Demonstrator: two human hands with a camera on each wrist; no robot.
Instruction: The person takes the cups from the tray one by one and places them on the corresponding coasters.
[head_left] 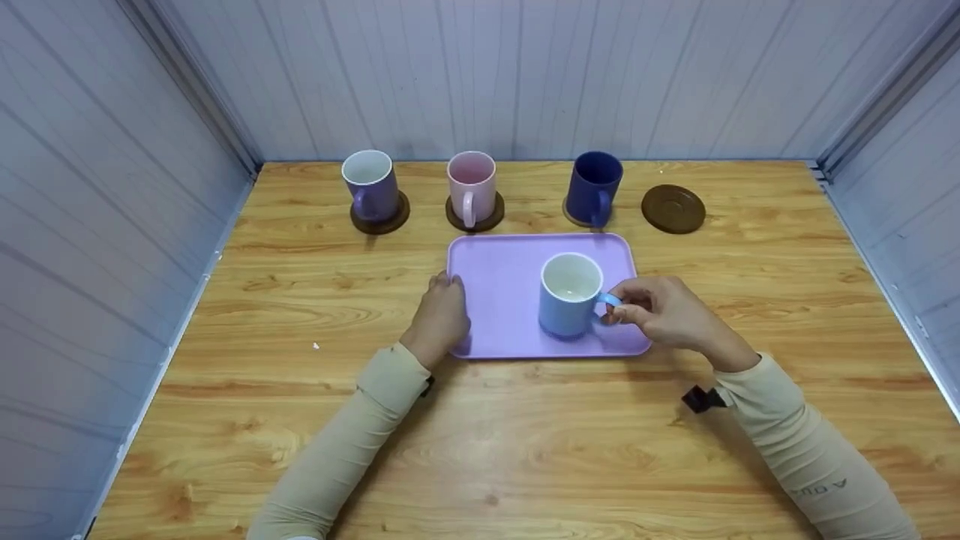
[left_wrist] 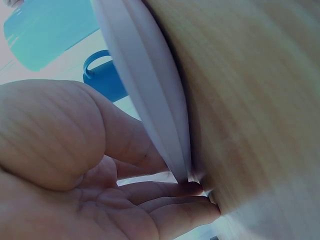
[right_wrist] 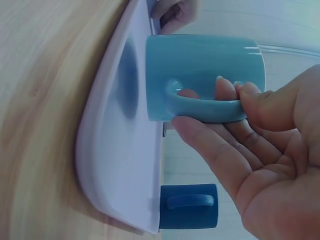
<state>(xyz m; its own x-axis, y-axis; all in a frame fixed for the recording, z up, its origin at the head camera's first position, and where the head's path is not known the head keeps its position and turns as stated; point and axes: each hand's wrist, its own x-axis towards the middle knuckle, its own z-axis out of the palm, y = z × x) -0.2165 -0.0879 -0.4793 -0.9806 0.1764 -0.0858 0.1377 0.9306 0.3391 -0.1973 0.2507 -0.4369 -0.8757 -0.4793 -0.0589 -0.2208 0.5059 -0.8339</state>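
A light blue mug (head_left: 568, 309) with a white inside is upright over the right half of the pink-purple tray (head_left: 495, 292). My right hand (head_left: 656, 311) pinches the mug's handle (right_wrist: 207, 109) between thumb and fingers. In the right wrist view the mug's base is close over the tray, and its shadow falls on the tray's surface. At the tray's left edge, my left hand (head_left: 441, 315) grips the rim. The left wrist view shows the thumb on one side of the rim (left_wrist: 150, 85) and the fingertips (left_wrist: 192, 189) at its lower edge.
Behind the tray, a purple mug (head_left: 381, 196), a pink mug (head_left: 480, 187) and a dark blue mug (head_left: 589, 193) each stand on a round coaster. A bare brown coaster (head_left: 673, 209) lies to their right. Pale wall panels (head_left: 480, 75) enclose the wooden table (head_left: 480, 450) at back and sides.
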